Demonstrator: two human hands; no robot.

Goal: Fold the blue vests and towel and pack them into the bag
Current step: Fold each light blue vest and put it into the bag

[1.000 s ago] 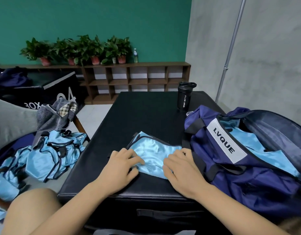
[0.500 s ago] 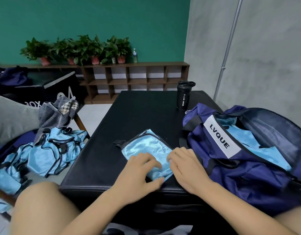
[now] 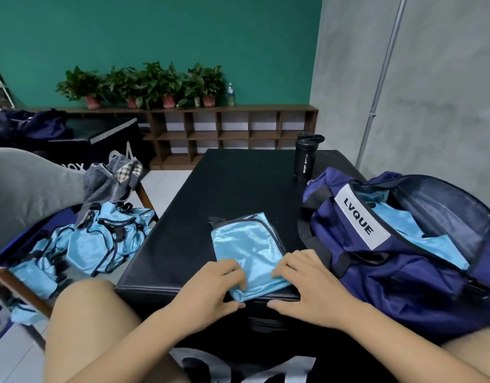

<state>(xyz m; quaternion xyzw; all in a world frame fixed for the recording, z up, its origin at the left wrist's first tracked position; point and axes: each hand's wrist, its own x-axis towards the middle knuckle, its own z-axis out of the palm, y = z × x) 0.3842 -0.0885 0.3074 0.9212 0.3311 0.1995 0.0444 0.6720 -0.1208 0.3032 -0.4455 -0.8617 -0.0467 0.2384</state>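
On the black table [image 3: 232, 189] lies a shiny blue vest [image 3: 246, 244], folded small. Left hand [image 3: 210, 288] and right hand [image 3: 307, 283] pinch its near corners.

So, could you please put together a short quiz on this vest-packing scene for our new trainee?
1. True or false: the navy duffel bag is zipped shut.
2. Which hand lies nearer the bag: the left hand or the right hand?
3. What stands on the black table beyond the bag?
A) a potted plant
B) a black sport bottle
C) a shoe

Key
1. False: it gapes open, with light blue fabric inside.
2. The right hand; both hands rest on the near edge of the folded blue vest.
3. B
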